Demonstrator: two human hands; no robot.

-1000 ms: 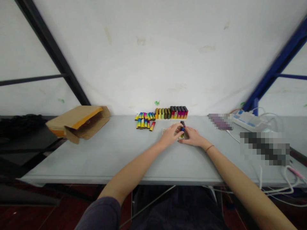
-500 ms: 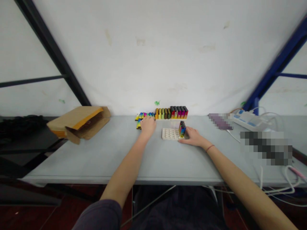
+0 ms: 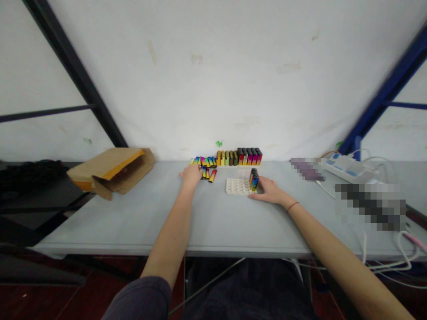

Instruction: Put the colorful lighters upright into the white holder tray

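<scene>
White holed tray [image 3: 237,187], upright lighters [image 3: 254,180] at its right end. Right hand [image 3: 271,192] spread wide around that end. Left of tray, left hand [image 3: 191,175] over loose lighters [image 3: 212,176], grip hidden, impossible to tell. Behind tray, racked lighters [image 3: 249,157].

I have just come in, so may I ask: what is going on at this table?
A person is handling what look like small, colourful lighters. The left hand is at the loose lighters lying on the table; whether it grips one is hidden. The right hand is spread at the right end of the white tray, where a few upright lighters stand; its left part is bare. Two fuller groups, yellow-green and black-topped, stand near the wall.
</scene>
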